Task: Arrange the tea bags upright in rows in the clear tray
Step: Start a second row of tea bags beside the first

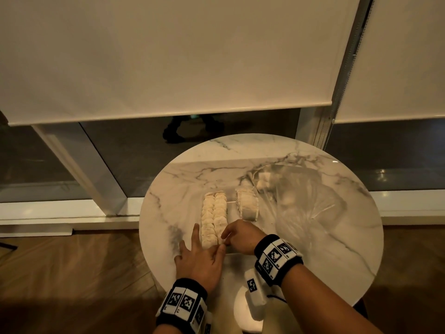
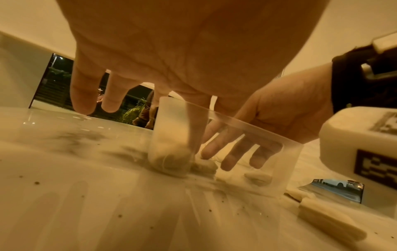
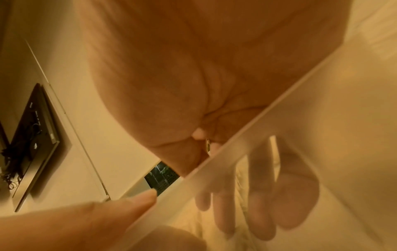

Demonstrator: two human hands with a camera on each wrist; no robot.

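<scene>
A clear tray (image 1: pixel 232 219) sits mid-table on the round marble top. Two long rows of pale tea bags (image 1: pixel 214 216) stand upright along its left side. A shorter row (image 1: pixel 248 206) stands to the right, with a bare gap between. My left hand (image 1: pixel 199 259) lies flat with straight fingers; its index runs along the tray's left wall and its thumb touches the near edge. My right hand (image 1: pixel 240 237) reaches down into the tray's near end. Through the tray wall (image 2: pixel 247 130) its fingers (image 2: pixel 232 159) show straight, touching a tea bag (image 2: pixel 206 165) on the floor.
A crumpled clear plastic bag (image 1: pixel 301 201) lies on the right of the table (image 1: pixel 173 189). A pale flat packet (image 2: pixel 328 219) lies near the front edge. Tea dust speckles the marble. Beyond the table are a wood floor, a window sill and lowered blinds.
</scene>
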